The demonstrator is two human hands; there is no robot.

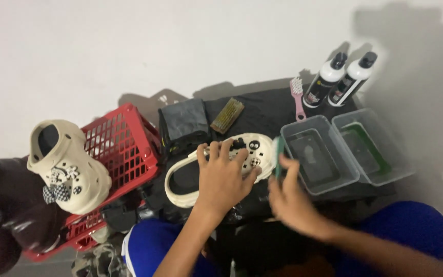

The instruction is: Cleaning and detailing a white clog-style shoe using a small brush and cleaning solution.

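A cream clog (242,154) with black charms on its holed upper is laid on its side on the black-covered worktop (267,110), its heel strap looped out to the left. It is pressed down by the left hand (223,177). A teal brush (279,154), blurred, is gripped in the right hand (289,197) against the clog's toe.

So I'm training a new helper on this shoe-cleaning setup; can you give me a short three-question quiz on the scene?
1. True or false: the left hand presses on the cream clog.
2. The red basket lies on which side of that clog? A) its left B) its right
3. How many black-and-white bottles stand by the wall?

Key: 1 true. 2 A. 3 two, beside the pink brush. The right hand is blurred, holding a green-edged tool near the clear tubs.
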